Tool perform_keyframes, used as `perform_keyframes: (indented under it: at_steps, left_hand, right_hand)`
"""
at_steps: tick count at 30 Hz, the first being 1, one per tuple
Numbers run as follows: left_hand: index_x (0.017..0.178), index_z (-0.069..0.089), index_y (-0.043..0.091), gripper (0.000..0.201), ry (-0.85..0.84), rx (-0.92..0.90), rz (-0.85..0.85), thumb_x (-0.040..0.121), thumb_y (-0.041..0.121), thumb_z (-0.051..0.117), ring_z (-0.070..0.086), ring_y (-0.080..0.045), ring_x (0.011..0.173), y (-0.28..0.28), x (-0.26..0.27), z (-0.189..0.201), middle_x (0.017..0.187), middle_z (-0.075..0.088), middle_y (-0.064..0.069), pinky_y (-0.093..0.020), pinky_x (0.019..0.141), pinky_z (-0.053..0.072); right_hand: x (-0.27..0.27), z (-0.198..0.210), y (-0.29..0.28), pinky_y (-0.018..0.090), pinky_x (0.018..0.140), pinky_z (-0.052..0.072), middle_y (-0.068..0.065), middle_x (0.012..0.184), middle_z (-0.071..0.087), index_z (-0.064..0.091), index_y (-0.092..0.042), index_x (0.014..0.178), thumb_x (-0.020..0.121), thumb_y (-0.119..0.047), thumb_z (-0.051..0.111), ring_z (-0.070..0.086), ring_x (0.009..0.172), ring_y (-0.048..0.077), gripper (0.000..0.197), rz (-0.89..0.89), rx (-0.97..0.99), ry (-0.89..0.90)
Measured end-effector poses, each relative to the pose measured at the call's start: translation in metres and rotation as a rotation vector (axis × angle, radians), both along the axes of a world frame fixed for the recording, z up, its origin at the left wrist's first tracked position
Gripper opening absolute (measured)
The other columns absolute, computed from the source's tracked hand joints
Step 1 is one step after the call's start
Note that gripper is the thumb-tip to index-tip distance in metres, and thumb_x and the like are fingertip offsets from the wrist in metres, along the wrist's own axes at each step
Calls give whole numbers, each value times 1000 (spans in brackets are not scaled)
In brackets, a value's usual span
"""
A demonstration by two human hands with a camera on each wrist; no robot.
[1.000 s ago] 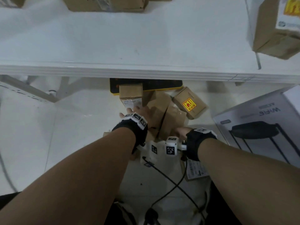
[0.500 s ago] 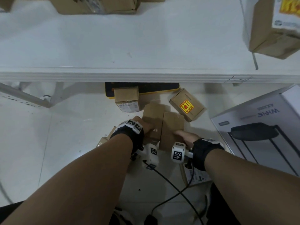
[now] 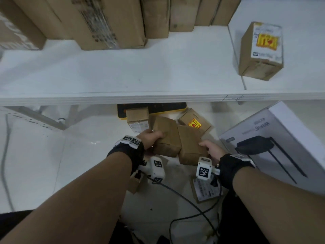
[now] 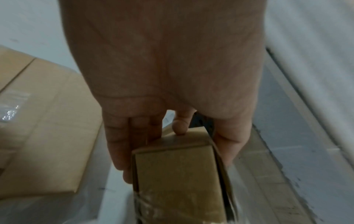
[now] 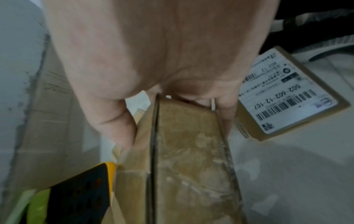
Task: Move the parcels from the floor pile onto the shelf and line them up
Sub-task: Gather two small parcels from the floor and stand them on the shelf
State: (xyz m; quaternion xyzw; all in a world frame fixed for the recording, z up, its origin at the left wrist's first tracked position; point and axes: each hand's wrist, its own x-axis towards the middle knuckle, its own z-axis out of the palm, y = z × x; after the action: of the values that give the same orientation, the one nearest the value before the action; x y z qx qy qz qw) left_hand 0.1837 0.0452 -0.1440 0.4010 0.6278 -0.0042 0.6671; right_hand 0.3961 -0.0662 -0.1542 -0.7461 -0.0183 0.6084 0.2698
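My left hand (image 3: 151, 138) grips a plain brown parcel (image 3: 167, 136), thumb on one side and fingers on the other, as the left wrist view shows (image 4: 180, 174). My right hand (image 3: 210, 148) grips a second brown parcel (image 3: 190, 145) beside it; the right wrist view shows that parcel (image 5: 191, 159) between thumb and fingers. Both parcels are held side by side above the floor pile, below the white shelf (image 3: 158, 74). On the floor lie a small labelled parcel (image 3: 138, 118), one with a yellow sticker (image 3: 194, 121) and a flat labelled parcel (image 3: 205, 189).
Tall brown boxes (image 3: 105, 22) stand in a row at the back of the shelf, and one stickered box (image 3: 262, 50) stands at its right beyond a thin divider (image 3: 236, 55). A large white product box (image 3: 281, 143) leans at the floor's right. A black-and-yellow item (image 3: 153, 107) lies under the shelf. Cables (image 3: 190, 205) trail near my legs.
Both hands closed on the two brown parcels and lifted them off the pile. My head tipped up, bringing the shelf's back row of boxes into view.
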Motion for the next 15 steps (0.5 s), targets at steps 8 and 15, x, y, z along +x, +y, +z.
perform_keyframes:
  at_steps: [8,15]
  left_hand:
    - [110,62,4,52,-33,177,-119,70,33,78,67,-33,86,-9,-1,82,94,67,-16,-45,77,59]
    - [131,44,18,80,-260,131,-106,64,23,86,65,-30,97,-32,8,146,117,62,-12,-44,70,58]
  right_hand:
    - [16,83,-16,38,94,50,12,108,70,65,-9,114,83,-35,70,65,102,29,41,24,206,-17]
    - [15,151,-13,46,92,55,11,127,63,43,-23,137,56,-56,88,65,111,33,99,80,427,64]
